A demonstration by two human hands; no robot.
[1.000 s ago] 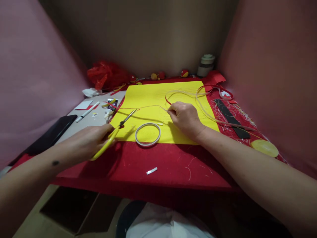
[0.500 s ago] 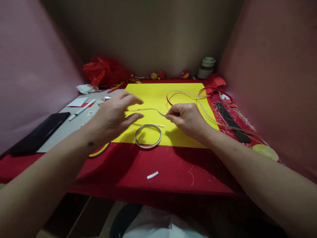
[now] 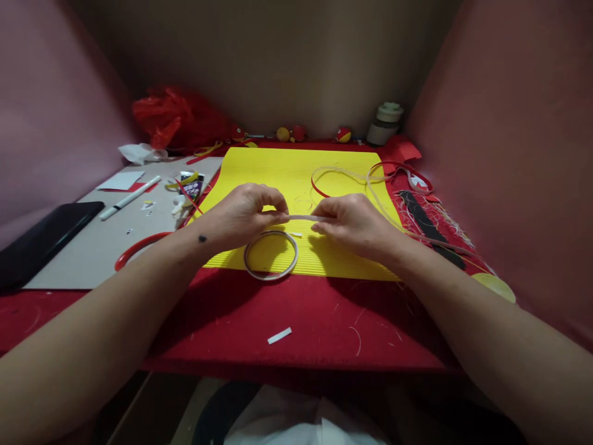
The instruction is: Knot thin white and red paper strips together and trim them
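A thin pale strip (image 3: 303, 217) is stretched level between my two hands, above the yellow corrugated sheet (image 3: 278, 167). My left hand (image 3: 252, 213) pinches it between thumb and fingers. My right hand (image 3: 349, 222) closes on the strip a short way to the right; the part inside its fingers is hidden. Just below my left fingers, a pale ring (image 3: 246, 262) rests across the sheet's near edge. Long red and pale strips (image 3: 370, 185) lie in loops beyond my right hand and run off past the wrist.
On the grey board (image 3: 69, 247) are a white pen (image 3: 130, 198), a tube (image 3: 191, 185) and a red ring (image 3: 139, 247). A black case (image 3: 46, 241) lies far left. A red plastic bag (image 3: 178, 117) and a jar (image 3: 385, 123) stand behind. A white scrap (image 3: 279, 335) lies in front.
My left hand has moved right and closed on the strip, which is now straight rather than wavy. My right hand's grip has stayed near the same place. The view has shifted slightly.
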